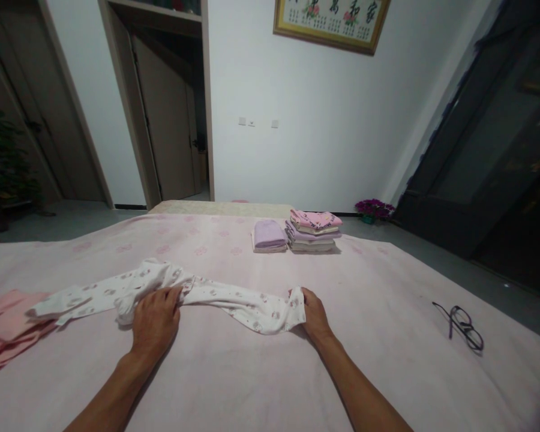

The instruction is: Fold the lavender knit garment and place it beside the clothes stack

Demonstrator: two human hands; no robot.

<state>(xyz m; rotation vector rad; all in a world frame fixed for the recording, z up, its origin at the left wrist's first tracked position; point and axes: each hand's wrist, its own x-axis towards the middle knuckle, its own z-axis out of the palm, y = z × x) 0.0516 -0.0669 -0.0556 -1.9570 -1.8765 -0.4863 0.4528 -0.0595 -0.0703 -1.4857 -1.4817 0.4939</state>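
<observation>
A white patterned garment (225,297) lies stretched sideways across the pink bedsheet (234,372). My left hand (155,321) rests on its middle part, fingers curled into the bunched cloth. My right hand (312,315) grips the garment's right end, with the fingers tucked under the fabric. Part of the garment trails off to the left, past my left hand.
A pink cloth (4,330) lies at the left edge. At the bed's far side sit a folded lilac cloth (269,235) and a stack of folded clothes (314,231). A pair of glasses (463,324) lies to the right. Beyond are doors, a wall and potted flowers (374,210).
</observation>
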